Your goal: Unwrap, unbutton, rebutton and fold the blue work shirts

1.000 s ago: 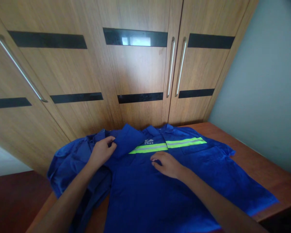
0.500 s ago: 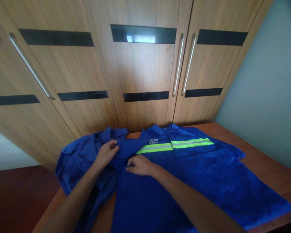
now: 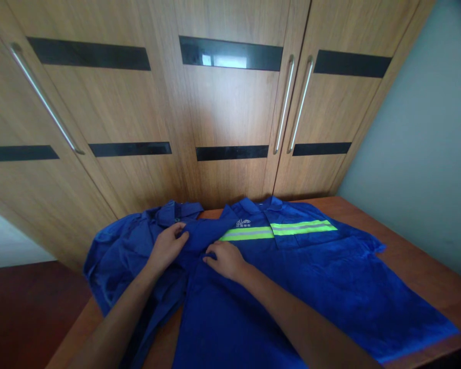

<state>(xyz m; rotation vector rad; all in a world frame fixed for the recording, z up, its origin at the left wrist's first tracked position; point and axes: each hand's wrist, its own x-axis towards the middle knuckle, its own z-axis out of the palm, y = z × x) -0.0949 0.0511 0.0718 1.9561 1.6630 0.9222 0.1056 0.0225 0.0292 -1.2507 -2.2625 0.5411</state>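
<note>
Moved left since earlier, my right hand (image 3: pixel 227 260), its grip unclear to me, rests on one blue cloth shirt (image 3: pixel 315 282) with two yellow-green bands (image 3: pixel 305 227); my left hand (image 3: pixel 167 247) pinches its sleeve (image 3: pixel 207 230).

Glossy panel (image 3: pixel 267 55): window-like glare is mirrored in pale patches.
Wooden door (image 3: pixel 234 110): a soft sheen is spread below.
Blue jacket (image 3: pixel 330 287): cloth is dimly lit; green stripes (image 3: pixel 303 227) are seen brightest.
Floor (image 3: pixel 26 312): sunk in deep shadow.
Wall (image 3: pixel 418 169): upper corner is darkened.
Cabinet edges: slanted by wide-angle distortion.
</note>
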